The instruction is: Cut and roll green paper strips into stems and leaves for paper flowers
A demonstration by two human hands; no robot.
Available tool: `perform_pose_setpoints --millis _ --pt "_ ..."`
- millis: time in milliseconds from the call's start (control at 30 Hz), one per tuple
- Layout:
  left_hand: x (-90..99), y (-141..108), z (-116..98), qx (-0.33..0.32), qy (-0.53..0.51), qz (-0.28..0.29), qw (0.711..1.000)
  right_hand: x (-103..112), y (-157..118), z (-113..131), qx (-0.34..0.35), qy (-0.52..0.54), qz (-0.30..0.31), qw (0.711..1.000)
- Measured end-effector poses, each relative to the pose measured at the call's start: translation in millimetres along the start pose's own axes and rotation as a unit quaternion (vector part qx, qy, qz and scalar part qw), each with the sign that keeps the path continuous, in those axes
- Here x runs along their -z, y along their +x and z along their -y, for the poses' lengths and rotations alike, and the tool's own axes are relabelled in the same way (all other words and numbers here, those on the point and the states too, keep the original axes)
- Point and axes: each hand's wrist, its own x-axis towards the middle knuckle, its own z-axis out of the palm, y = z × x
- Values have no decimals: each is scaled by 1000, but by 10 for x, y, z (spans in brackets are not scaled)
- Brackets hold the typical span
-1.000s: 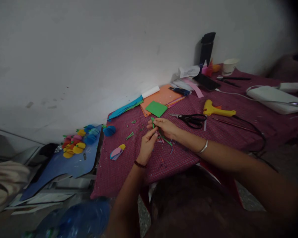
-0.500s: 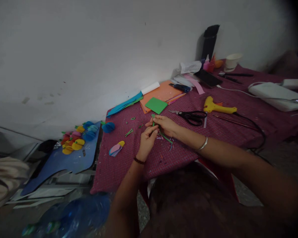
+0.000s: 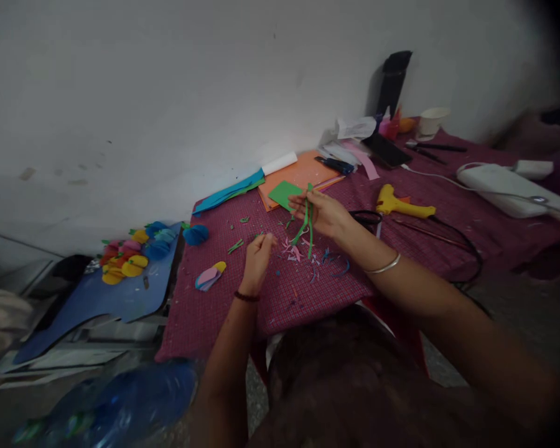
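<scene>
My right hand [image 3: 325, 213] pinches green paper strips [image 3: 310, 227] that hang down from its fingers over the table. To its left, my left hand [image 3: 257, 256] is closed, fingers curled above the cloth; whether anything small is in it cannot be made out. Behind my right hand lies a green paper square [image 3: 282, 191], partly covered by the fingers. Beneath the strips, small paper scraps [image 3: 295, 251] in pink, blue and green are scattered. A few short green pieces [image 3: 236, 246] rest left of my left hand, with a stack of oval paper cutouts [image 3: 210, 276] nearer the edge.
Black-handled scissors [image 3: 366, 216], partly hidden, lie beside a yellow glue gun [image 3: 404, 204]. Orange sheets [image 3: 303, 169] and a blue cutter [image 3: 335, 164] are at the back. Colourful paper balls [image 3: 133, 264] sit on a blue board [image 3: 114, 302] to the left.
My hands have parted. The right one has lifted away to the right and back with the green strips, and the left has drawn off to the left.
</scene>
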Motion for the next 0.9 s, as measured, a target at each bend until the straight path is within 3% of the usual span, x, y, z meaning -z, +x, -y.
perform_pose_setpoints --millis 67,200,333,467,667,800,900 --pt "9 38 30 -10 -52 -44 998 -81 -55 -110 7 -45 31 998" --pt "-64 48 46 -12 -195 24 980 -297 -188 -397 -5 -123 84 989" --pt "-99 4 -3 26 -236 58 970 -415 -274 -597 -13 -196 87 977" --pt "-54 -68 -81 82 -283 104 950 -400 -296 -653 -3 -245 89 965" --pt "-16 -94 -79 170 -315 179 916 -405 -329 -656 -55 -258 85 961" --pt "-26 -85 -60 153 -330 137 921 -415 -318 -677 5 -262 57 963" --pt "-40 -106 -100 142 -307 175 925 -394 -312 -696 -42 -240 74 967"
